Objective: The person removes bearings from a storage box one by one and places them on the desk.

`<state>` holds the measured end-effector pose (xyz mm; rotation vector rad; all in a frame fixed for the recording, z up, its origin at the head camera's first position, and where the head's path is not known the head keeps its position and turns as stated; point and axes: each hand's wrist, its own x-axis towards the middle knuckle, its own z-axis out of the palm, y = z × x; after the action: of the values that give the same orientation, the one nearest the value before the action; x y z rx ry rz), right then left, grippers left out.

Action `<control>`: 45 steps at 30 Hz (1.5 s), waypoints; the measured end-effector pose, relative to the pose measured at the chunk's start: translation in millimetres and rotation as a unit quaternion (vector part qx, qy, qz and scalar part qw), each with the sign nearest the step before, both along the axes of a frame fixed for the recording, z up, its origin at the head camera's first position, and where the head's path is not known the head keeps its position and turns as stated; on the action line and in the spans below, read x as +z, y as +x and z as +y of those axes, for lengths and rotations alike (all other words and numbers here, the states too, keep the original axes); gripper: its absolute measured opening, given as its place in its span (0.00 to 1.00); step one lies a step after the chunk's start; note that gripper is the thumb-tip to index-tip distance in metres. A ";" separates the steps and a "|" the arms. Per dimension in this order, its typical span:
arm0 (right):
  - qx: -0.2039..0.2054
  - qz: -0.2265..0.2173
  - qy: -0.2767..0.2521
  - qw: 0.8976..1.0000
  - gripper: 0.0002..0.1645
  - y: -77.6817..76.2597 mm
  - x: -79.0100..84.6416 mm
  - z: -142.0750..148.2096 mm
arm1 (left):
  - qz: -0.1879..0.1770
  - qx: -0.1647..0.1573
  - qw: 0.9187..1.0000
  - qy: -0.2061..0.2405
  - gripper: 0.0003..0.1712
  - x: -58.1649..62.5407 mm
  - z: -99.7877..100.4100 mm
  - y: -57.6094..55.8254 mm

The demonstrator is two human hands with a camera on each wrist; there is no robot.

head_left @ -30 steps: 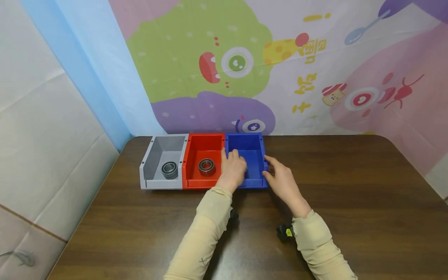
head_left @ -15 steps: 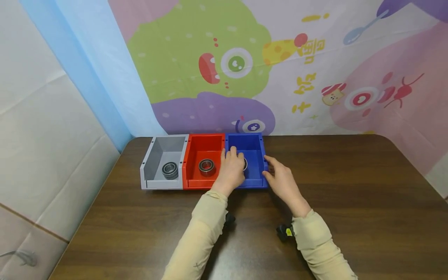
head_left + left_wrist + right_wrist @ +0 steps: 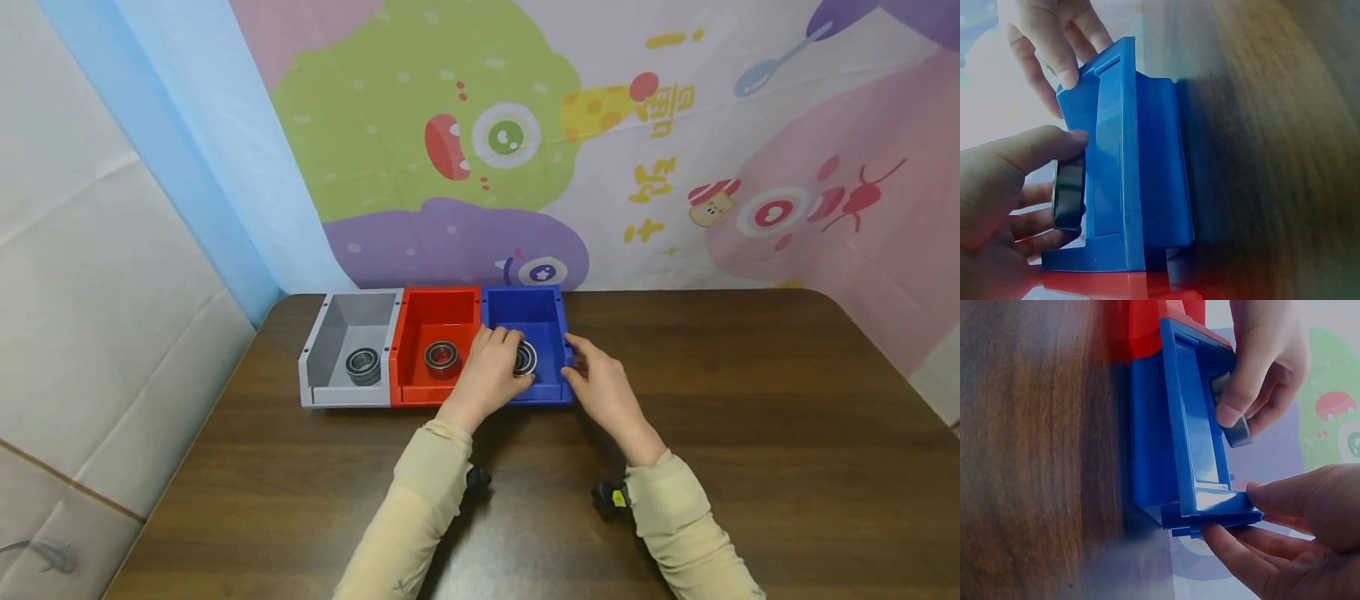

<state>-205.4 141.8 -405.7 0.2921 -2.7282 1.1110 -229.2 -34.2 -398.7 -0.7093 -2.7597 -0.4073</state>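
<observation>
My left hand (image 3: 489, 371) reaches into the blue bin (image 3: 522, 305) and holds a ball bearing (image 3: 528, 358) between thumb and fingers. In the left wrist view the bearing (image 3: 1068, 195) stands on edge just behind the bin's front lip. My right hand (image 3: 604, 392) pinches the blue bin's right side wall, thumb (image 3: 1272, 494) on the rim and fingers (image 3: 1235, 553) outside. Left of it, the red bin (image 3: 442, 305) holds a bearing (image 3: 442, 358). A grey bin (image 3: 365, 307) farther left has bearings (image 3: 363, 366), apparently stacked.
The three bins stand side by side at the back of a dark wooden table (image 3: 720, 400), against a cartoon-printed wall cloth (image 3: 450, 108). A pale wall (image 3: 105, 275) runs along the left.
My left hand has drawn back slightly to the left and turned, bringing more of the bearing into sight in the blue bin. The right hand has stayed at the bin's side.
</observation>
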 end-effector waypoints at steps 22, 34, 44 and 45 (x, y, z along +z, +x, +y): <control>0.003 -0.005 -0.003 1.000 0.29 1.3 -0.9 1.0 | 0.048 -0.078 0.994 -0.059 0.33 -1.0 -4.8 39.1; 0.002 -0.005 -0.009 1.000 0.29 0.8 0.1 0.9 | -0.003 -0.122 0.989 -0.085 0.28 -9.7 -2.7 54.2; 0.002 -0.015 -0.006 1.000 0.29 0.8 1.7 0.4 | -0.068 -0.144 0.983 -0.094 0.27 -7.9 2.1 61.0; 0.002 -0.016 -0.006 1.000 0.29 0.7 1.5 0.4 | -0.069 -0.146 0.982 -0.095 0.26 -8.4 2.4 61.4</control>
<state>-204.6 142.2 -404.2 0.2794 -2.7501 1.1414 -167.8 -31.8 -407.1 -1.1830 -2.8568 -0.2603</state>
